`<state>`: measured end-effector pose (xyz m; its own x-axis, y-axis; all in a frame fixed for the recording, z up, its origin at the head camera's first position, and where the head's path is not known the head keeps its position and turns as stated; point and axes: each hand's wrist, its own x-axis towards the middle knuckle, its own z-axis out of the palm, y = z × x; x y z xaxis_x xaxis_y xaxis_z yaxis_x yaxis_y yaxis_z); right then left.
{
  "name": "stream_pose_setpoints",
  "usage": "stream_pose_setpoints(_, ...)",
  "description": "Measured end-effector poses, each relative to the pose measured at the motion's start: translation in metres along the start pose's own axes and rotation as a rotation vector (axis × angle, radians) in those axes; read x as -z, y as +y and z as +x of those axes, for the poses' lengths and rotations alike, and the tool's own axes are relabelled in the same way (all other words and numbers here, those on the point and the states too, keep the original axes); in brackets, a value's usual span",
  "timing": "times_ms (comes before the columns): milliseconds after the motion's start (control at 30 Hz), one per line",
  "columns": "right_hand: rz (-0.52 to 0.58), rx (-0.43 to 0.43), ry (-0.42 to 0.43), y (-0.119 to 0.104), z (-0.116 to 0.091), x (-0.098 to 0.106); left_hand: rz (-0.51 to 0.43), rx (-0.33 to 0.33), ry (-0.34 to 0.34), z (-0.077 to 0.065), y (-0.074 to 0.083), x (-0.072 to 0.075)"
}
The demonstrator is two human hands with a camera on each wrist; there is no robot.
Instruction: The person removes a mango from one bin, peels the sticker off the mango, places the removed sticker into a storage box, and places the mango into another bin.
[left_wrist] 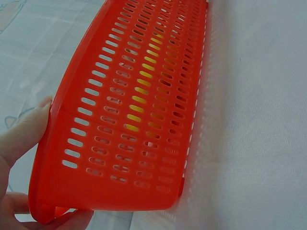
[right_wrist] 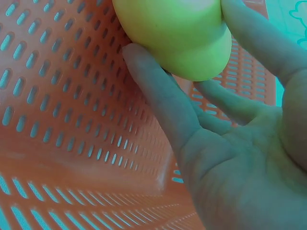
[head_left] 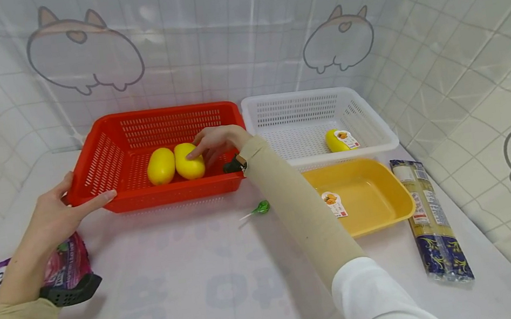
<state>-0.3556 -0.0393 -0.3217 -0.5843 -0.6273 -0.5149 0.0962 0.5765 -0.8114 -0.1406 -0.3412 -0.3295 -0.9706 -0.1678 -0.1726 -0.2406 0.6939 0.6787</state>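
My left hand [head_left: 55, 217] grips the front left corner of a red slotted plastic basket [head_left: 177, 193], its thumb along the front rim. In the left wrist view the fingers hold the rim of the basket wall [left_wrist: 115, 191]. Inside the basket, two smooth yellow oval fruits, perhaps mangoes, lie side by side. My right hand [head_left: 217, 140] reaches in over the right one [head_left: 189, 163]. The right wrist view shows thumb and fingers curled around that yellow fruit [right_wrist: 177, 43], whose upper part is cut off. The left yellow fruit [head_left: 161, 166] is untouched.
A white basket [head_left: 279, 152] holds a labelled yellow fruit [head_left: 338, 139]. In front stands a yellow tray [head_left: 373, 192] with a label, partly behind my right arm. Noodle-like packs [head_left: 431, 222] lie right, a green lollipop [head_left: 262, 207] centre, a purple bag [head_left: 70, 259] under my left arm.
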Motion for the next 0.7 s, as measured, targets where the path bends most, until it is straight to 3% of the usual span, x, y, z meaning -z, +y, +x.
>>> stream_pose_setpoints(700,-0.063,0.026,-0.021,0.0005,0.0016,-0.0005,0.005,-0.004,0.001,-0.0035,0.0021,-0.0001)
